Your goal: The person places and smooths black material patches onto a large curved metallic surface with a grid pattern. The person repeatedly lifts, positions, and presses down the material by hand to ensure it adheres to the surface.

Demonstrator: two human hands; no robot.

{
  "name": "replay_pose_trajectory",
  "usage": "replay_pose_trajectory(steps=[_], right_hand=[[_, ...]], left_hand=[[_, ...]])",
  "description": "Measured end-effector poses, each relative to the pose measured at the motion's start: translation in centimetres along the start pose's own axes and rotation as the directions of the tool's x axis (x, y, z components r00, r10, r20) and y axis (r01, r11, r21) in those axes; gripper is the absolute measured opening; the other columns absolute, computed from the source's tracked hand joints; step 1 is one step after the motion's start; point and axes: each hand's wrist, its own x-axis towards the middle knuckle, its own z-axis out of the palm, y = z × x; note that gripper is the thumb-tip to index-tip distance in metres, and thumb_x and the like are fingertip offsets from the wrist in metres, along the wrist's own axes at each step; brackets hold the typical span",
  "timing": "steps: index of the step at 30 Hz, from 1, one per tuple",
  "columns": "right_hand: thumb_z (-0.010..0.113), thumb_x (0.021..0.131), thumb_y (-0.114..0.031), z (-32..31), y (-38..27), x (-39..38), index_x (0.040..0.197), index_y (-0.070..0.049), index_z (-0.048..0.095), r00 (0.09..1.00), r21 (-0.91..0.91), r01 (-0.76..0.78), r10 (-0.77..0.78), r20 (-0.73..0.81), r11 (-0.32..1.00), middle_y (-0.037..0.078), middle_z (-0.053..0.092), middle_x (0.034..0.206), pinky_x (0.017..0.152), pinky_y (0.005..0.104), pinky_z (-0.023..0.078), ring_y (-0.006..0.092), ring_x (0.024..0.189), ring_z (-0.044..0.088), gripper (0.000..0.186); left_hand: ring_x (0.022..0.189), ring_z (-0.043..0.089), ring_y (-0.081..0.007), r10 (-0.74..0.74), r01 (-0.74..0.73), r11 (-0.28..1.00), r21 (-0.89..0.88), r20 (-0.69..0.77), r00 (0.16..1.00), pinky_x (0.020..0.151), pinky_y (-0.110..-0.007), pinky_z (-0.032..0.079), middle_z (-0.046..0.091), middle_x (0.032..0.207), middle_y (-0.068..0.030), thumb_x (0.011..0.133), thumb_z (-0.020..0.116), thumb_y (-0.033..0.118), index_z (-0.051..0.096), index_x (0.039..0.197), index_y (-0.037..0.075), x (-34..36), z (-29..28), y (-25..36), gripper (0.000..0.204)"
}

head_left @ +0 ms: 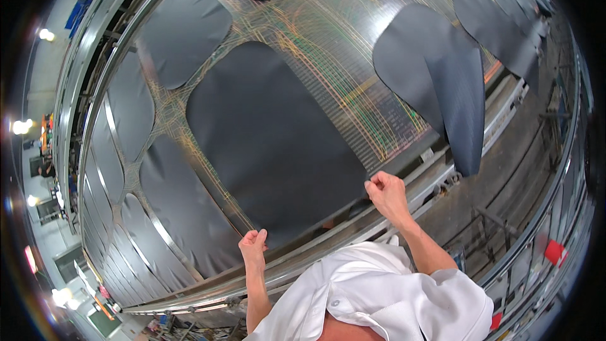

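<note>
A black flexible sheet [271,126] with a rounded far end lies flat in front of me. Its near edge runs along the edge of the table. My left hand [254,247] is closed in a pinch at the sheet's near left corner. At the near right corner, my right hand [387,197] also pinches, fingers curled together against the edge. Under the sheet is a table surface [334,82] covered with fine orange, yellow and green lines. To the right, another black sheet [435,69] lies with part of it folded over and hanging past the table edge.
Several more dark sheets [183,202] spread over the table on the left and far side. A metal rail [297,271] runs along the near edge, below my hands. Beyond the table's right side are a curved metal frame [543,196] and a red piece [555,252].
</note>
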Motion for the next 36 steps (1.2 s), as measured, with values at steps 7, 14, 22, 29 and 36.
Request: replay_pose_trajectory(steps=[7,14,22,29,36], right_hand=[[0.072,0.08,-0.011,0.3,-2.4,1.8,0.101,0.003,0.059,0.981,0.259,-0.177,0.151,0.119,0.95,0.006,0.067,0.078,0.06,0.0266,0.048,0.0113,0.068,0.06,0.028],[0.07,0.082,-0.013,1.5,-5.4,8.0,0.106,0.003,0.058,0.957,0.351,-0.187,0.09,0.275,0.917,0.003,0.066,0.077,0.057,0.0236,0.044,0.007,0.067,0.056,0.031],[0.068,0.08,-0.021,6.6,-12.2,20.6,0.103,0.004,0.065,0.945,-0.023,0.306,-0.3,0.132,0.952,0.015,0.07,0.085,0.073,0.0349,0.052,0.0231,0.077,0.067,0.034],[0.068,0.078,-0.024,11.9,-20.3,28.3,0.092,-0.001,0.07,0.917,-0.162,0.397,-0.395,0.047,0.903,0.014,0.071,0.081,0.076,0.0384,0.051,0.0282,0.08,0.068,0.027],[0.071,0.075,-0.023,14.7,-21.8,31.6,0.081,-0.007,0.073,0.888,-0.289,0.442,-0.459,0.007,0.849,0.009,0.07,0.073,0.079,0.0395,0.049,0.0281,0.077,0.067,0.017]], left_hand=[[0.061,0.052,-0.0033,0.312,-0.311,0.949,0.043,-0.245,0.918,0.052,-0.02,0.042,0.058,0.07,0.0046,0.088,0.07,0.015,0.064,0.096,0.002,-0.8,2.0,-1.4,0.016],[0.058,0.046,-0.0022,-0.032,-0.017,0.942,-0.335,-0.141,0.989,0.052,-0.019,0.041,0.053,0.074,0.0069,0.091,0.066,0.014,0.063,0.109,0.004,2.5,1.4,4.4,0.021],[0.065,0.052,-0.005,0.106,-0.125,0.979,-0.159,-0.125,0.987,0.057,-0.022,0.048,0.059,0.08,0.0034,0.089,0.068,0.017,0.065,0.11,0.003,12.3,0.9,12.8,0.025],[0.066,0.054,-0.0061,0.214,-0.219,0.967,-0.134,-0.048,0.976,0.059,-0.024,0.048,0.062,0.077,0.0014,0.087,0.07,0.019,0.069,0.1,0.003,22.0,-0.2,20.7,0.02],[0.068,0.06,-0.0101,0.387,-0.323,0.904,0.28,-0.211,0.898,0.065,-0.028,0.048,0.066,0.071,-0.0029,0.078,0.074,0.017,0.072,0.079,0.003,26.1,0.4,22.8,0.014]])
